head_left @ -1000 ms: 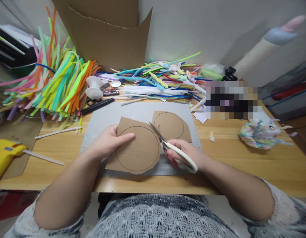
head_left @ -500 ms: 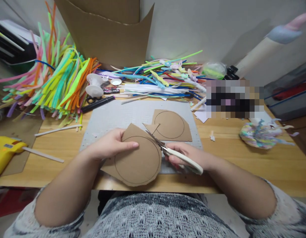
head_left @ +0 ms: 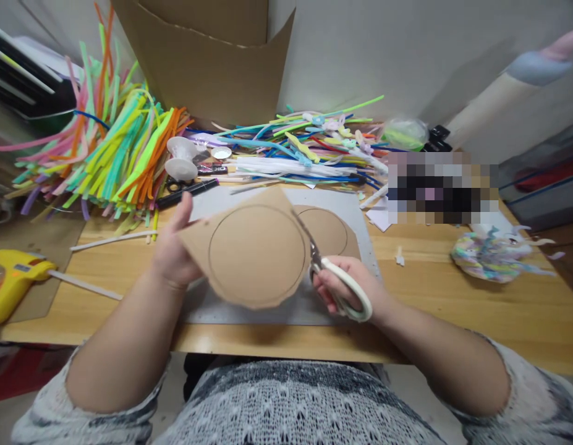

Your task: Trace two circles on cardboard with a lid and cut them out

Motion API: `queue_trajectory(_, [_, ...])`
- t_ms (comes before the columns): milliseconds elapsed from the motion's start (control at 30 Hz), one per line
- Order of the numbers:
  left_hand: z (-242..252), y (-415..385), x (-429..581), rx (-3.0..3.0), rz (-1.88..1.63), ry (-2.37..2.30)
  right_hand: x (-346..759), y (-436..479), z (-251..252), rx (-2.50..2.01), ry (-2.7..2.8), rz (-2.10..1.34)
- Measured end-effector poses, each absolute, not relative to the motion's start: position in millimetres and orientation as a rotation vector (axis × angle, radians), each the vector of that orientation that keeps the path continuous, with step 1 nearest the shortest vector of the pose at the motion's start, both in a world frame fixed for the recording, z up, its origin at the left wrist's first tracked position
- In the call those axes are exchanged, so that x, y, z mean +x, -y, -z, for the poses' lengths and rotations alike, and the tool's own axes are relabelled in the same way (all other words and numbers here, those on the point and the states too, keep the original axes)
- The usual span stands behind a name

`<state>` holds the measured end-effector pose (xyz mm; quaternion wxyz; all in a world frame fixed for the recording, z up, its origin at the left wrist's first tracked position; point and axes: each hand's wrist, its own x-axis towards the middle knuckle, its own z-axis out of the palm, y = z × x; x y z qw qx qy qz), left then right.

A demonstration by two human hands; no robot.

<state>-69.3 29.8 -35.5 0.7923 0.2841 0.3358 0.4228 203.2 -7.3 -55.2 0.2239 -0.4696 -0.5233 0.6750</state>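
Note:
My left hand [head_left: 172,250] supports a cut piece of brown cardboard [head_left: 256,253] at its left edge. Its thumb points up, clear of the cardboard, and its other fingers are hidden underneath. A large circle is drawn on the piece, whose lower and right edges are trimmed close to that line. In my right hand [head_left: 353,284] are scissors [head_left: 348,290] with white handles, the blades lying along the right edge of the piece. Partly covered behind them, a second cardboard piece [head_left: 326,232] with a drawn circle rests on the grey cutting mat [head_left: 193,312].
A yellow glue gun [head_left: 15,278] lies at the left. Behind it stands a bundle of coloured pipe cleaners [head_left: 114,148]; more pipe cleaners [head_left: 286,139] lie along the wall. White spools [head_left: 180,157] and a black marker [head_left: 186,193] are nearby. A fuzzy pastel figure [head_left: 492,256] sits at the right.
The cardboard piece has turned and moved up, now covering part of the second piece. My left thumb has lifted off its face. A loose strip at the blades is no longer visible.

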Motion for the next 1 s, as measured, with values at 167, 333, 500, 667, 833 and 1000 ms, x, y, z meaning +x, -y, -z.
queue_trajectory(167, [47, -17, -37, 0.813, -1.111, -0.921, 199, 6, 63, -1.338, 1.404, -1.621])
queue_trajectory(333, [55, -11, -17, 0.919, -1.095, -1.132, 203, 7, 62, -1.239, 1.341, -1.848])
queue_trajectory(500, [54, -14, -31, 0.998, -1.061, -1.171, 212, 1, 70, -1.133, 1.272, -2.048])
queue_trajectory(667, [49, -12, -39, 1.082, -1.020, -1.218, 219, -3, 81, -1.042, 1.252, -2.091])
queue_trajectory(833, [51, -10, -38, 1.051, -0.889, -1.152, 219, -4, 73, -1.076, 1.326, -2.066])
queue_trajectory(1000, [54, -11, -35, 1.001, -0.879, -1.121, 218, -6, 68, -1.112, 1.405, -2.019])
